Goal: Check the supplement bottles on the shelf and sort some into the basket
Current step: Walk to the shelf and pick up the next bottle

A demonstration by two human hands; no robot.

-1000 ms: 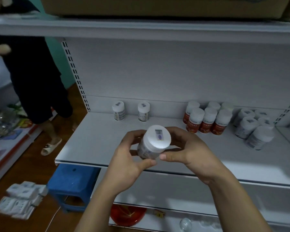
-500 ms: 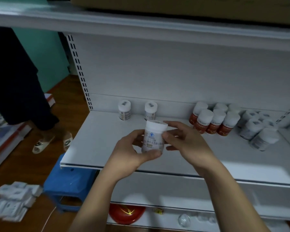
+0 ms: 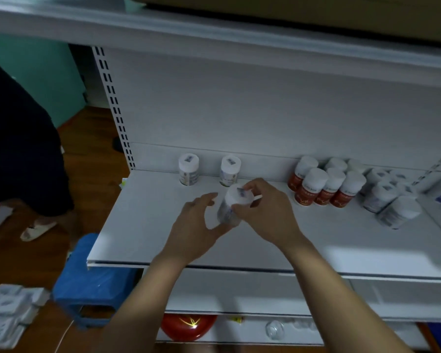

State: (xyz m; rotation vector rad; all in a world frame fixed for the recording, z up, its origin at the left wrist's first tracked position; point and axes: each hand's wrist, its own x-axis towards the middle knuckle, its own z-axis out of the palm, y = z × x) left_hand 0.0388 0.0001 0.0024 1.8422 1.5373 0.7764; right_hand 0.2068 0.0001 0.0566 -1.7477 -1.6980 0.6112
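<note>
A white supplement bottle (image 3: 231, 208) with a white cap is held upright just above the white shelf (image 3: 148, 225), blurred by motion. My right hand (image 3: 266, 212) grips it at the cap and side. My left hand (image 3: 196, 225) is beside its lower left, fingers spread, thumb near the base. Two white bottles (image 3: 188, 169) (image 3: 230, 170) stand at the shelf's back. A cluster of red-labelled bottles (image 3: 321, 184) stands to the right, and white bottles (image 3: 390, 200) further right. No basket is in view.
Another person (image 3: 18, 138) in dark clothes and sandals stands at the left. A blue stool (image 3: 92, 284) sits below the shelf's left corner, white packets (image 3: 8, 309) lie on the floor. A red object (image 3: 189, 324) lies on the bottom shelf.
The bottle has been turned upright and lowered toward the shelf. My left hand has loosened its hold and opened; my right hand now carries the bottle. The person at left has shifted.
</note>
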